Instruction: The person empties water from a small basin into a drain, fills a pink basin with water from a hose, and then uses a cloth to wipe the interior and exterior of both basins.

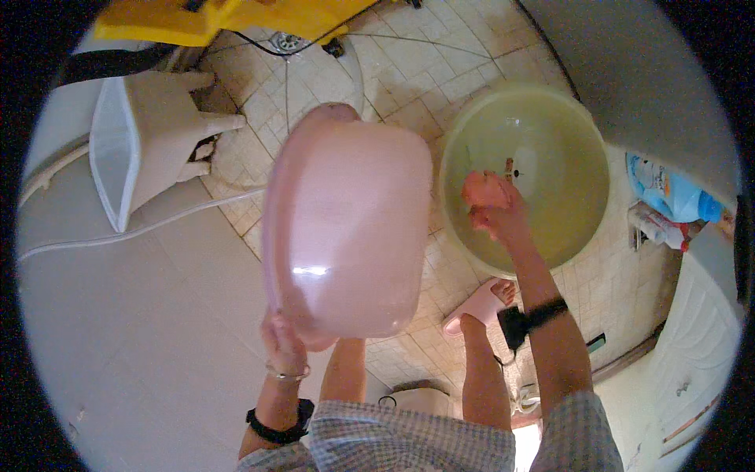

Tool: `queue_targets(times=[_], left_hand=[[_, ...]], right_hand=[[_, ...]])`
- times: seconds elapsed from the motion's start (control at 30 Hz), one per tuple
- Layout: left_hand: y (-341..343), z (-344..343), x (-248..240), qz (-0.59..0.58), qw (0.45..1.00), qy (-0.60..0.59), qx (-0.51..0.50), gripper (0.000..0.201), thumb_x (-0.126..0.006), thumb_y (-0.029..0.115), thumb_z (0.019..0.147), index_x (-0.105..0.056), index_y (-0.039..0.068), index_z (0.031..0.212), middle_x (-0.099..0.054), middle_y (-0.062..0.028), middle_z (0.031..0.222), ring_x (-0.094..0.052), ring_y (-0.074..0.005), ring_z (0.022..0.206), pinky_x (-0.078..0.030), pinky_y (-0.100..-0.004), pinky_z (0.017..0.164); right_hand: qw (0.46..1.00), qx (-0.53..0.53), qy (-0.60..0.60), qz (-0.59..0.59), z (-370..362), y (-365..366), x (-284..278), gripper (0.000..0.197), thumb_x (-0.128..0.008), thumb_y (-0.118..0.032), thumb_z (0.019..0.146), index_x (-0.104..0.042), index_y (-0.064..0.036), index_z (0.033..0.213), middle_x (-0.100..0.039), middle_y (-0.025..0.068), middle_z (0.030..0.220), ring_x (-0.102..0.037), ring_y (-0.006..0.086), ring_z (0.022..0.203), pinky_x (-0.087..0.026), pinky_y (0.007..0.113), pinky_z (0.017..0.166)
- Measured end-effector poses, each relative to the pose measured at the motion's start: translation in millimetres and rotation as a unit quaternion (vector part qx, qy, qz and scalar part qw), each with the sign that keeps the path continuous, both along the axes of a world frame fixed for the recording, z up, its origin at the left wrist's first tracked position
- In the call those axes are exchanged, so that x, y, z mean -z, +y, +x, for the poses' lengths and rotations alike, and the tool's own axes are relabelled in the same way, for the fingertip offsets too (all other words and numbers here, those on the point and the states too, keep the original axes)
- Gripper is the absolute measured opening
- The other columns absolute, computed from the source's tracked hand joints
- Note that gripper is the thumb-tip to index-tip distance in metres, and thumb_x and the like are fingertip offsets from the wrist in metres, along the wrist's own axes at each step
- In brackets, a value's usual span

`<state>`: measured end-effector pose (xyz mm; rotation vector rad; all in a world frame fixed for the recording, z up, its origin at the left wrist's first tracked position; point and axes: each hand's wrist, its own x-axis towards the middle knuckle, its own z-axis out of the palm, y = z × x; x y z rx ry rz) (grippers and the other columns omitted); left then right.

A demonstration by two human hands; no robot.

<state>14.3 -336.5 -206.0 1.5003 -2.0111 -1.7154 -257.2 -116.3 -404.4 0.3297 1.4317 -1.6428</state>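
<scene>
1. The left hand has its grip closed on the near rim of a pink basin, fingers curled over the edge, with a thin bracelet at the wrist and a dark band further up the forearm.
2. The pink basin is held up off the tiled floor, tipped so that its smooth underside faces the camera (a bright patch of light sits on it).
3. The right hand reaches into a pale green tub and is closed around a small pink object; what the object is cannot be told.
4. The tub stands on the tiled floor, just to the right of the raised basin, and its rim passes behind the basin's edge.
5. A dark strap circles the right forearm.
6. A pink slipper is on one foot below the tub.
7. A floor drain lies at the top beside a yellow object.
8. Blue packages rest at the right.
</scene>
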Motion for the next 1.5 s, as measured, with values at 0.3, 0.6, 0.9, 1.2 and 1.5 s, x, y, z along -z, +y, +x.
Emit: queue_targets(times=[0.3, 0.6, 0.9, 1.2, 1.5], left_hand=[[-4.1, -43.9, -7.8, 0.162, 0.980, 0.108, -0.037, 0.047, -0.034, 0.025, 0.090, -0.029, -0.004, 0.127, -0.043, -0.0113, 0.122, -0.042, -0.0166, 0.108, -0.035, -0.0287, 0.090], [-11.4, -33.2, -7.8, -0.105, 0.983, -0.078, 0.132, 0.055, -0.032, 0.047, 0.086, -0.044, 0.001, 0.113, -0.057, -0.0120, 0.097, -0.056, -0.0231, 0.081, -0.046, -0.0308, 0.068], [-10.7, -22.0, 34.3, -0.105, 0.991, 0.032, 0.082, 0.057, -0.029, 0.043, 0.087, -0.038, -0.003, 0.120, -0.059, -0.0198, 0.087, -0.060, -0.0281, 0.065, -0.047, -0.0318, 0.053], [-17.9, -24.0, 1.1, -0.125, 0.982, -0.024, 0.137, 0.053, -0.029, 0.041, 0.087, -0.045, -0.006, 0.106, -0.057, -0.0227, 0.082, -0.058, -0.0362, 0.068, -0.045, -0.0393, 0.054], [-33.2, -35.9, -0.8, -0.146, 0.984, 0.041, 0.097, 0.055, -0.030, 0.041, 0.088, -0.045, -0.006, 0.111, -0.058, -0.0152, 0.085, -0.057, -0.0228, 0.072, -0.044, -0.0295, 0.059]], right_hand=[[0.793, -0.373, 0.477, 0.060, 44.7, -92.0, -274.3, 0.056, -0.058, -0.026, 0.066, -0.044, -0.0069, 0.117, -0.038, 0.0133, 0.126, -0.037, 0.0324, 0.115, -0.025, 0.051, 0.095], [0.683, -0.408, 0.567, 0.212, 64.5, -181.0, -210.2, 0.055, -0.059, -0.023, 0.065, -0.044, -0.0076, 0.115, -0.049, 0.0121, 0.111, -0.046, 0.0288, 0.101, -0.034, 0.045, 0.085], [0.935, -0.298, 0.192, 0.005, -31.4, -216.5, -114.0, 0.034, -0.056, -0.022, 0.069, -0.052, -0.0032, 0.097, -0.058, 0.0109, 0.084, -0.056, 0.0292, 0.066, -0.045, 0.042, 0.063], [0.721, -0.314, 0.605, 0.125, 126.7, -144.7, -223.7, 0.032, -0.059, -0.029, 0.065, -0.057, -0.0091, 0.090, -0.050, 0.0039, 0.101, -0.041, 0.0281, 0.099, -0.027, 0.050, 0.088], [0.679, -0.353, 0.641, 0.053, 60.6, -197.6, -202.7, 0.022, -0.059, -0.031, 0.063, -0.057, -0.0141, 0.077, -0.055, 0.0016, 0.081, -0.051, 0.0233, 0.077, -0.040, 0.038, 0.071]])
